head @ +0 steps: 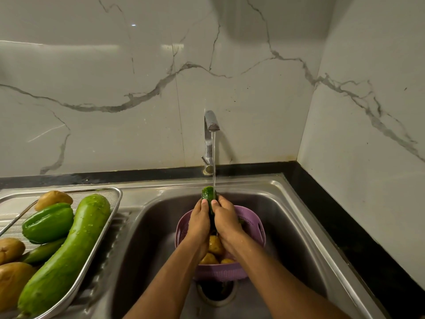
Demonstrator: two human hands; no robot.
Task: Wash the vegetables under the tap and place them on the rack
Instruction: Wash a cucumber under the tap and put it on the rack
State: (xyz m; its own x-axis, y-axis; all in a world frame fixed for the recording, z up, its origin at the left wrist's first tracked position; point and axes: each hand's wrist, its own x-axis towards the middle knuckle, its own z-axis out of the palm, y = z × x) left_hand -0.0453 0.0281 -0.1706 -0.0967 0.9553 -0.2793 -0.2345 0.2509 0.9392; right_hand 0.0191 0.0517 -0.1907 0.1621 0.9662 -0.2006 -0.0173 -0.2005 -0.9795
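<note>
While water runs, cucumber (208, 194) tip tops both hands' grip.

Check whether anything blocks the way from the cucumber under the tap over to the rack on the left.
Nothing visible blocks it. Both the left hand and the right hand hold the cucumber above the purple colander, with open space across the sink rim to the rack. The rack is crowded: bottle gourd, capsicum and potatoes leave little room.

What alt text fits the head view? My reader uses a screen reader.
Both hands, left hand and right hand, grip a cucumber under the running tap, above a purple colander of potatoes in the sink.
</note>
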